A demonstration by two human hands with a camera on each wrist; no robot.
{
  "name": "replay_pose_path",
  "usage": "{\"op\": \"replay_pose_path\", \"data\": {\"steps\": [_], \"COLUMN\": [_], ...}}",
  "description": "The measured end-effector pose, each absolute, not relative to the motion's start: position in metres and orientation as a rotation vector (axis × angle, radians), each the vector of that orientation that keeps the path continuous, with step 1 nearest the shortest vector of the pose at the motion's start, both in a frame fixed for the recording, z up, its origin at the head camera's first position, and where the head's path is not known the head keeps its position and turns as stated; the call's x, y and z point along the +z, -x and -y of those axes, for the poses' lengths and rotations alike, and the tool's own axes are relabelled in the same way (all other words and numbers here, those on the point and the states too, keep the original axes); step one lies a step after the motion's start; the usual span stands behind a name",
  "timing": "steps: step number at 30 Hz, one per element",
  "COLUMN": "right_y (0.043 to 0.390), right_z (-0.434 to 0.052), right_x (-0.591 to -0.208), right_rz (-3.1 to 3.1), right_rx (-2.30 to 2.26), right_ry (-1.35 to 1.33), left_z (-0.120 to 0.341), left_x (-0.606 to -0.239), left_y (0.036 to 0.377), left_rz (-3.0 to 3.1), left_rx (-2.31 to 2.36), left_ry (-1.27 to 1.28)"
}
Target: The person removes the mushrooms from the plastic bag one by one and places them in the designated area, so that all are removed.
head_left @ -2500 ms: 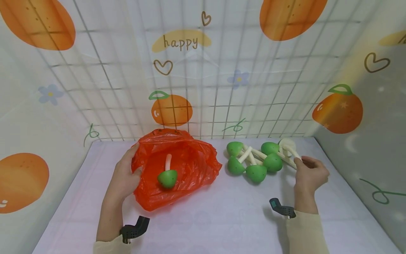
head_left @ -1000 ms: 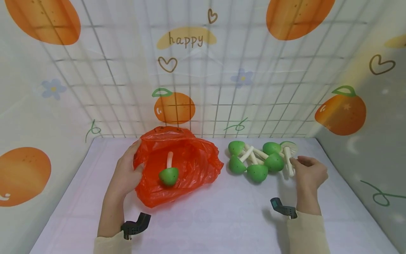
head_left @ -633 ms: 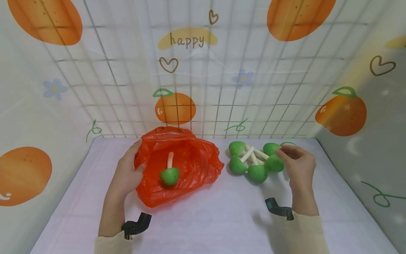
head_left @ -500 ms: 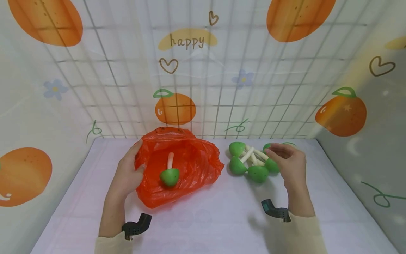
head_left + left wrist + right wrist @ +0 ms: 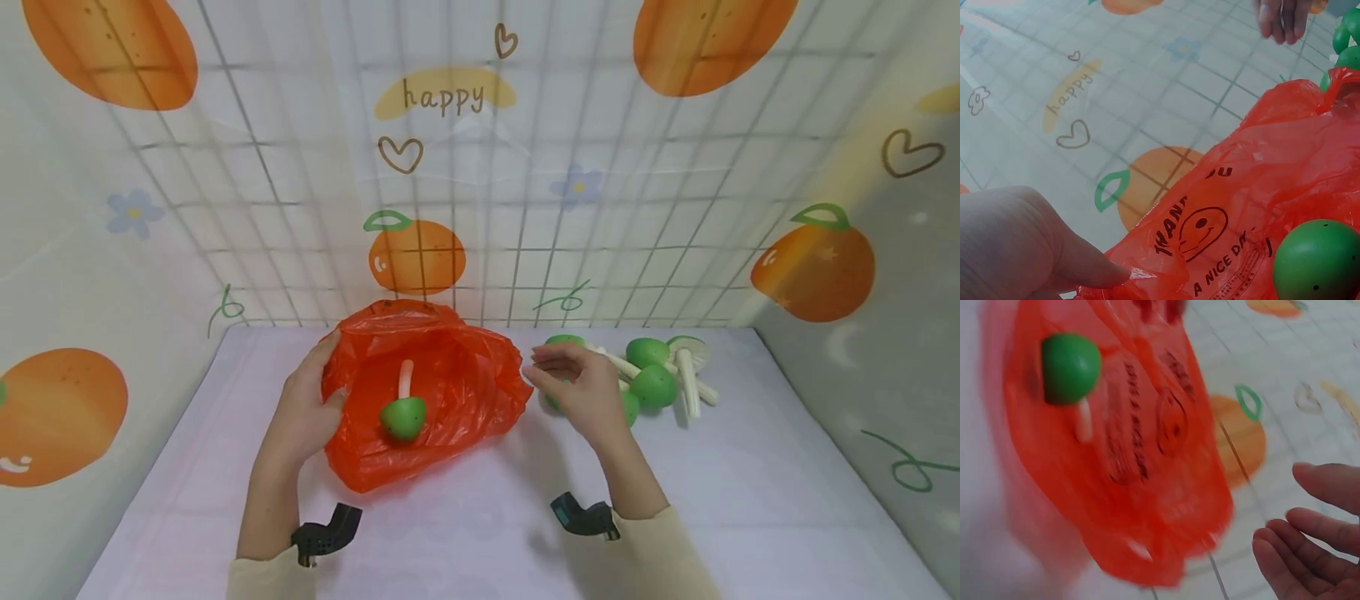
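Orange bag (image 5: 435, 400) lies on the bench (image 5: 495, 517) left of centre, mouth held open toward me. One green mushroom (image 5: 402, 417) is inside, cap toward me, pale stem pointing away toward the back wall.

My left hand (image 5: 303, 412) has a grip on the bag's left rim, thumb curled onto the plastic; the left wrist view shows the thumb (image 5: 1054, 256) on the film.

My right hand (image 5: 581, 392) holds nothing: fingers loosely spread and relaxed, in the gap between the bag's right edge and the mushroom pile (image 5: 645, 379). The right wrist view confirms bare fingers (image 5: 1310, 550) and the bag just beside them, though it is blurred.

Key relation: the pile lies to the right of the right hand and partly behind it, touching or nearly so at the nearest caps; I can't tell which. Stems in the pile run mostly diagonal, crossing each other; one pale-capped mushroom (image 5: 688, 367) lies at the far right, stem toward me. The right hand is the nearer one to the pile by far; the left is well apart across the bag.

Room: open bench in front of both hands. The grid wall (image 5: 525, 208) stands close behind bag and pile, side walls well apart.
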State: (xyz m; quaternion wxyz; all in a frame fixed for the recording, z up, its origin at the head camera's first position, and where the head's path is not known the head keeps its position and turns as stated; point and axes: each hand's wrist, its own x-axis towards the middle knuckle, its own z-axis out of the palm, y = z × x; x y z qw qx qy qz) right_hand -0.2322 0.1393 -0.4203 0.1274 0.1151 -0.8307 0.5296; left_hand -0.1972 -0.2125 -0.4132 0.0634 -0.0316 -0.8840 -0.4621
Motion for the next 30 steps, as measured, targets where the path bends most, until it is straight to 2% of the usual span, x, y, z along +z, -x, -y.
{"op": "replay_pose_path", "data": {"steps": [15, 30], "right_y": [0.233, 0.243], "right_z": [-0.065, -0.012], "right_x": [-0.436, -0.465], "right_rz": [2.475, 2.704], "right_rx": [1.61, 1.597], "right_ry": [-0.56, -0.6], "left_z": [0.213, 0.213], "left_x": [-0.413, -0.415], "left_y": [0.197, 0.199], "left_rz": [2.659, 2.663], "left_rx": [-1.388, -1.396], "left_ry": [0.107, 0.103]}}
